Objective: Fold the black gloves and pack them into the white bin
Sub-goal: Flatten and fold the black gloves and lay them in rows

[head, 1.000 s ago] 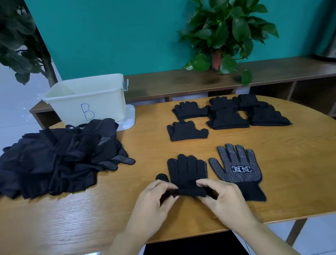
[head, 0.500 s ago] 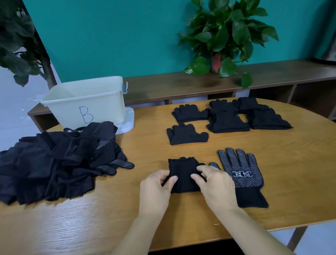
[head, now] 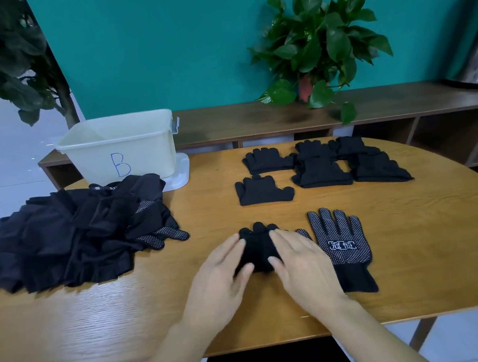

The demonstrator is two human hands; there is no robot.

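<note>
Near the table's front edge, a person presses a folded black glove flat, the left hand and right hand laid on either side of it, fingers straight and spread, gripping nothing. Just beside it to the right lies an unfolded dotted glove, palm up, cuff toward the front edge. Folded gloves sit in rows toward the back edge; an unsorted pile covers the left end. The white bin, marked B, stands at the back left corner, with nothing visible inside from here. The knit looks soft, light and limp, likely to spring open once released; pinching the fold across its middle, thumb under and fingers over, should keep it closed on the way to the bin.
</note>
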